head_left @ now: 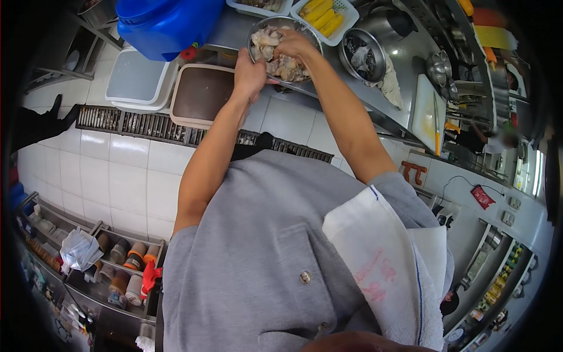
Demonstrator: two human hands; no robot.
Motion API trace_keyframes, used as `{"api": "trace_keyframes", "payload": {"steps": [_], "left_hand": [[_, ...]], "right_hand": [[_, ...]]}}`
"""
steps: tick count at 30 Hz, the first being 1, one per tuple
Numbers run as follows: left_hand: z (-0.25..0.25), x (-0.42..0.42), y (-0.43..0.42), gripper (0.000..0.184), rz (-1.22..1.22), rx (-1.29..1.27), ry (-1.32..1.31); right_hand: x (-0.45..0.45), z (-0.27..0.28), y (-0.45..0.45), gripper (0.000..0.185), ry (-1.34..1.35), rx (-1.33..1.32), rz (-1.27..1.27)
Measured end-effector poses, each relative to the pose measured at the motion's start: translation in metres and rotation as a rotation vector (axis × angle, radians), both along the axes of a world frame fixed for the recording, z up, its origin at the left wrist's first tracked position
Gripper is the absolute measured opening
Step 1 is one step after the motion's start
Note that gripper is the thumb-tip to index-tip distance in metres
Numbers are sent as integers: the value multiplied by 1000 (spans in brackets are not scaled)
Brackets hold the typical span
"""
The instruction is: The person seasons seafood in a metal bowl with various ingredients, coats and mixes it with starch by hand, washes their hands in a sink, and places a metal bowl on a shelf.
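A round metal bowl (317, 43) at the counter's front edge holds pale raw chicken pieces (291, 68). My left hand (251, 77) grips the bowl's near left rim, its thumb up against the side. Inside the bowl, my right hand (295, 46) has its fingers curled down into the chicken; the fingertips are hidden among the pieces. Just behind stands a white basket (353, 17) of long yellow pieces, perhaps corn. A second metal bowl (381, 61) with a crumpled plastic bag inside sits to the right.
A blue plastic container (167, 26) stands left of the bowl. Two lidded bins, one grey-lidded (136, 76) and one brown-lidded (202, 92), are below on the floor by a drain grate (155, 124). Rightward lie a cloth (389, 85), a cutting board (423, 111) and a knife (437, 126).
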State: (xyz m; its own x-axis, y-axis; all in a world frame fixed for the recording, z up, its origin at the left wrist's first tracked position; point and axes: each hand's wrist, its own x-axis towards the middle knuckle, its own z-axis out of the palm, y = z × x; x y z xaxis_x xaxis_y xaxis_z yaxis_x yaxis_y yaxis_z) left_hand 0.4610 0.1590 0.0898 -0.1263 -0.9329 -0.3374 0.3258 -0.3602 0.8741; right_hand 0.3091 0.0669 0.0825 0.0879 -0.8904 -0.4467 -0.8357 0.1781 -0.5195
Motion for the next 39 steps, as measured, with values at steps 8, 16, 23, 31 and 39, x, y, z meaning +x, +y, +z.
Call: {"api": "trace_keyframes", "payload": {"steps": [8, 16, 23, 31, 39], "left_hand": [[4, 3, -1, 25, 5, 86, 54], [-3, 1, 0, 19, 24, 95, 121], [3, -6, 2, 20, 98, 110, 91], [-6, -6, 5, 23, 87, 89, 77], [-5, -8, 4, 19, 84, 107, 112]], "right_hand": [[-18, 36, 11, 70, 16, -163, 39], [-16, 77, 39, 68, -380, -72, 377], [14, 27, 56, 71, 379, -196, 170], [3, 34, 39, 45, 336, -551, 121], [-6, 80, 42, 59, -79, -367, 348]]}}
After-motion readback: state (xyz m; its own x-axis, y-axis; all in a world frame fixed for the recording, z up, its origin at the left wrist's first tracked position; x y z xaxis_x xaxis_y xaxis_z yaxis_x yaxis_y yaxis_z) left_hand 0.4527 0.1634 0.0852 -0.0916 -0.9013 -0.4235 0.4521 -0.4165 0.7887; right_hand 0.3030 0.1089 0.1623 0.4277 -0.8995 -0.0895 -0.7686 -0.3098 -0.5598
